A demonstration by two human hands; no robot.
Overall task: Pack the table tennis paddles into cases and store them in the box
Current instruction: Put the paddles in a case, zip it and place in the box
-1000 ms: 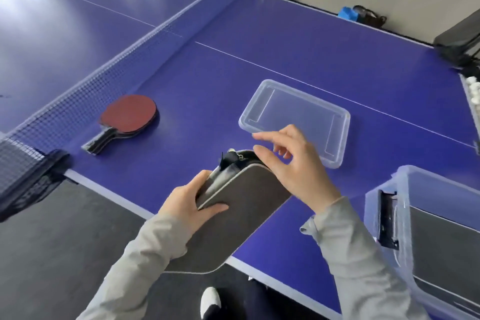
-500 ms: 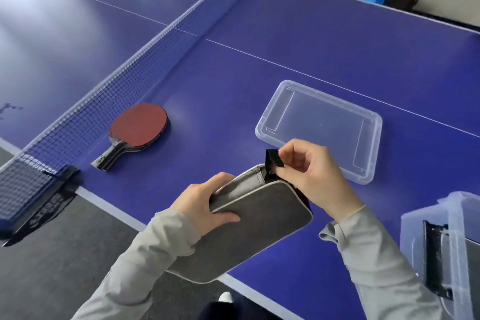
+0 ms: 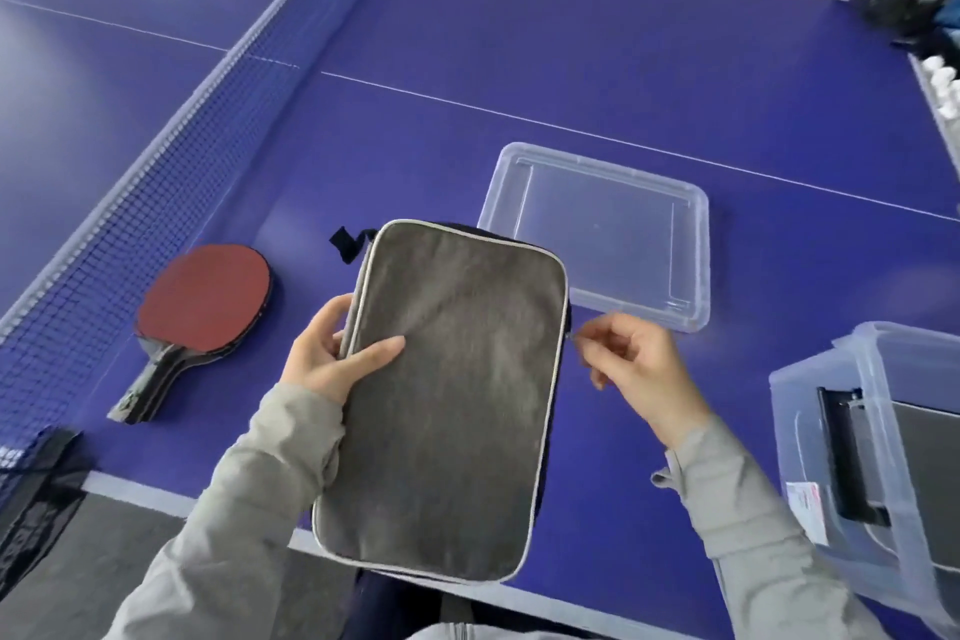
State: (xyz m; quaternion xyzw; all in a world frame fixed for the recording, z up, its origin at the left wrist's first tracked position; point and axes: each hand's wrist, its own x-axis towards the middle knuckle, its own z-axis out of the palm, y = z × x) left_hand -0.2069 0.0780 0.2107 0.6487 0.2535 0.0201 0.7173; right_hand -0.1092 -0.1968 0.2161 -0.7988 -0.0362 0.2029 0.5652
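— Where is the gray case point(image 3: 452, 390) held?
— Over the table's point(image 3: 519, 68) near edge, gripped at its left side by the left hand point(image 3: 332, 353), thumb on top.
— And the right hand point(image 3: 634, 364)?
— Curled; the zip pull point(image 3: 573, 337) at the case's three o'clock is pinched. The paddles point(image 3: 202, 307) are seen at nine o'clock, the box point(image 3: 883, 457) at four.

Left hand point(image 3: 337, 353) grips the left edge of the flat grey fabric case point(image 3: 457, 379), thumb lying across its face. Right hand point(image 3: 641, 369), fingers curled, pinches the small metal zip pull point(image 3: 571, 336) at the right edge. Both grey-sleeved forearms reach forward.
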